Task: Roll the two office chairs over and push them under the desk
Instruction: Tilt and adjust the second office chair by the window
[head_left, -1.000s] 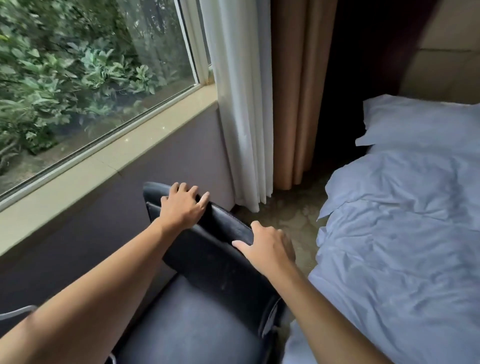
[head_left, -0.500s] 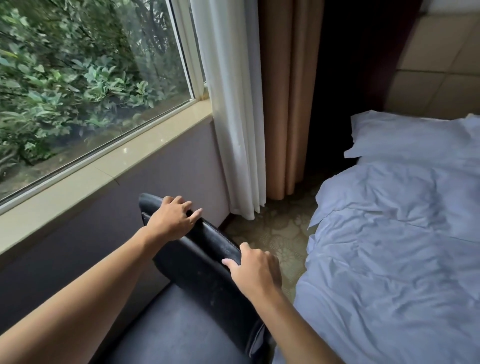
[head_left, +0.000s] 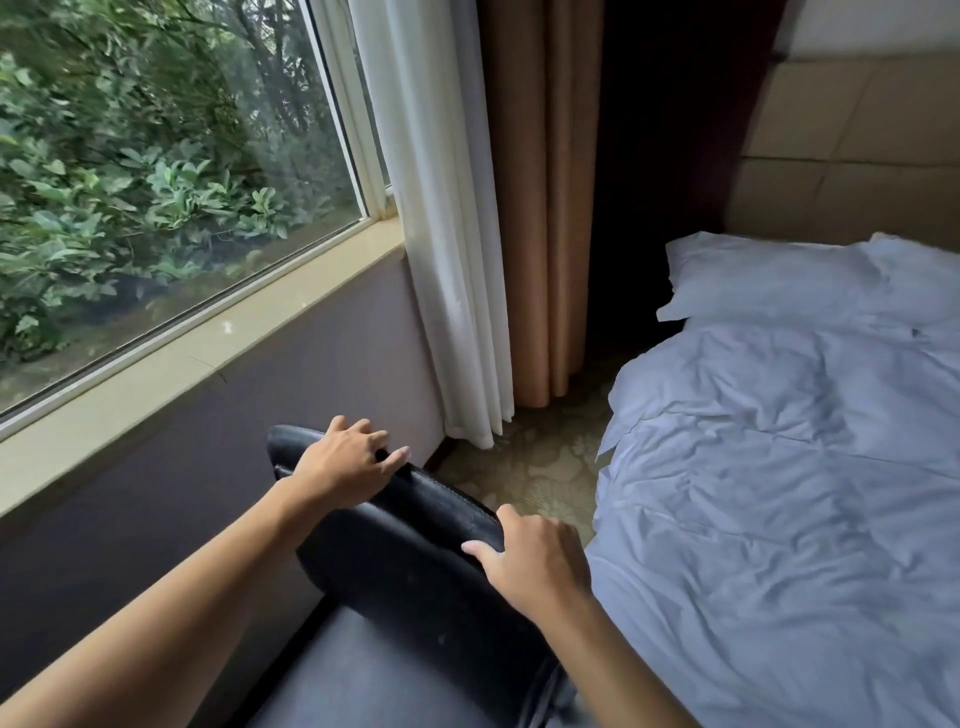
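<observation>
One black leather office chair (head_left: 415, 582) fills the lower middle of the head view, its backrest top slanting from upper left to lower right and its seat below. My left hand (head_left: 345, 465) grips the left end of the backrest's top edge, fingers curled over it. My right hand (head_left: 535, 558) holds the right end, thumb on the near face and fingers wrapped over the far side. The chair's base and wheels are hidden. No desk and no second chair are in view.
A grey wall under a window sill (head_left: 197, 358) runs close along the chair's left. A bed (head_left: 779, 493) with rumpled white bedding lies close on the right. White and tan curtains (head_left: 467, 234) hang ahead, above a narrow strip of patterned carpet (head_left: 540, 467).
The view has tilted upward across the frames, so the chair and both hands sit lower in the picture. Both hands keep their hold on the backrest's top edge.
</observation>
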